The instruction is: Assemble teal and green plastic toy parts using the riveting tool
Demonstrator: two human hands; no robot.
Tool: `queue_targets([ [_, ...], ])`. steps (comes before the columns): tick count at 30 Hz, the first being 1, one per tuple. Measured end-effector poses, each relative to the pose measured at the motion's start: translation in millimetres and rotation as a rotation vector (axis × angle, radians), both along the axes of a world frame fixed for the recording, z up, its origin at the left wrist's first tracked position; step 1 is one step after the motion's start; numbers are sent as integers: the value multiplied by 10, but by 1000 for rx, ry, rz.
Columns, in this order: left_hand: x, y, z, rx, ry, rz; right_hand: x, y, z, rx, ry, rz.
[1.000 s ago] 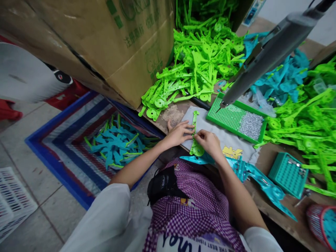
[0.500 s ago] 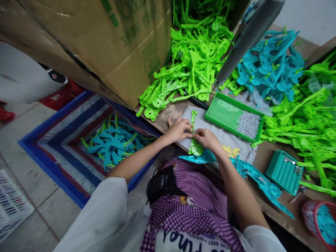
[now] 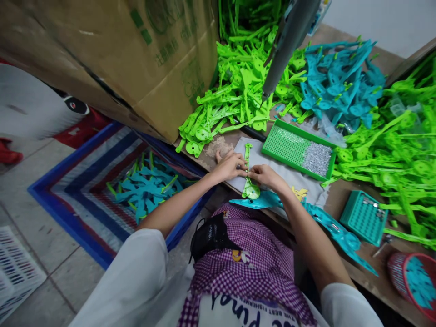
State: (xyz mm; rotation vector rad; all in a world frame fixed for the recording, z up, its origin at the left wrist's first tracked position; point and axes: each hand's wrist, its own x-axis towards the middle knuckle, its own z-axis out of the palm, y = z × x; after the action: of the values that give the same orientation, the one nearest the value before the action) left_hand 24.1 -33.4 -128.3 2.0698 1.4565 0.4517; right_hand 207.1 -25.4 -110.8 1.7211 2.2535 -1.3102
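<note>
A long lime-green plastic piece (image 3: 251, 191) lies on a grey cloth (image 3: 276, 160) at the table's near edge. My left hand (image 3: 230, 166) is on its left side, fingers bent and closed around its middle. From the right, my right hand (image 3: 265, 175) pinches at the same middle part, fingertips close to the left ones. Anything small between the fingertips is hidden. Just below the green piece lies a blue part (image 3: 257, 201) along the table edge, and another blue part (image 3: 340, 234) extends to the right, partly behind my right forearm.
Behind the cloth is a green tray (image 3: 297, 170) of small metal pieces. Green parts (image 3: 245, 91) and blue parts (image 3: 340, 81) are heaped beyond. A dark tool (image 3: 289, 45) hangs above. A cardboard box (image 3: 163, 68) stands left; a teal tray (image 3: 364, 220) and red basket (image 3: 397, 272) sit right.
The view has shifted slightly, and the hanging tool appears farther left. Both hands stay at the middle of the green piece, with little visible change in their grip.
</note>
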Motion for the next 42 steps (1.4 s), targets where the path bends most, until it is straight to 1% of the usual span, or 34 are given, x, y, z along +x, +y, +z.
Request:
queue_targets([
  [2, -5, -13, -7, 20, 4, -11, 41, -76, 32, 11, 39, -5],
  [3, -9, -20, -8, 31, 7, -15, 58, -132, 53, 53, 40, -28],
  [6, -20, -37, -2, 57, 10, -29, 73, -336, 126, 265, -22, -146],
  [8, -25, -35, 11, 51, 10, -35, 59, -456, 160, 360, -54, -180],
  [11, -44, -21, 25, 6, 13, -23, 44, -547, 165, 379, -134, -185],
  [14, -74, -24, 19, -38, 7, -41, 44, -549, 143, 397, -220, -176],
  [17, -87, -55, 16, -26, 1, -52, 27, -530, 125, 425, -165, -112],
  [21, -74, -82, 44, -32, 16, -43, -25, -489, 89, 398, -58, -96],
  [23, -69, -79, 50, -41, 20, -46, -45, -455, 61, 374, -34, -110],
  [28, -74, -60, 2, -7, 4, -46, -67, -383, -11, 344, -123, -195],
  [31, -74, -57, -18, 16, 0, -49, -77, -353, -43, 326, -130, -220],
  [38, -37, -22, 48, 9, -16, -40, -76, -233, -83, 234, -53, -215],
  [42, -19, 42, 68, -45, -13, -20, -12, -184, -131, 170, 41, -195],
])
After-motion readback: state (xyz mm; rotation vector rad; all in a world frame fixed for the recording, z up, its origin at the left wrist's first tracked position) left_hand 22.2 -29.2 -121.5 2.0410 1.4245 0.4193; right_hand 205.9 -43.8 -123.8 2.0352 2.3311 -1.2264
